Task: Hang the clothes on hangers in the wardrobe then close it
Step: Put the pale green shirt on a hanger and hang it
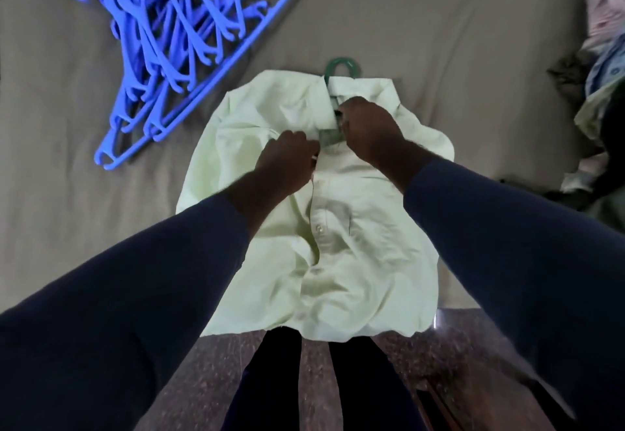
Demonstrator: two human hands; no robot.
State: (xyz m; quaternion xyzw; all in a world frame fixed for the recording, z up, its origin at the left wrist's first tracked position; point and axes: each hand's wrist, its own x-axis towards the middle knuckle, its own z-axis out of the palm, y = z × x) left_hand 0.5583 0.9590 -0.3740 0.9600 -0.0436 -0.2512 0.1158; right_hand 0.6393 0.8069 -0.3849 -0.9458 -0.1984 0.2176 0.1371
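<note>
- Hangers: blue plastic, in a tangled heap on the bed, far left. Light and stiff, and the hooks are likely to snag one another. Best lifted one at a time by the hook.
- Left hand: fingers curled, pinching the shirt's front edge below the collar.
- Shirt: pale green, lying front-up at the bed's near edge with the hem overhanging. Light, limp and creased, so it will sag unless carried by its hanger.
- Green hanger: inside the shirt, hook poking out past the collar. The hook is the place to take hold.
- Right hand: curled at the collar opening, apparently pinching the opposite edge. Its fingertips are hidden.
- Clothes: a soft, loose pile at far right.
</note>
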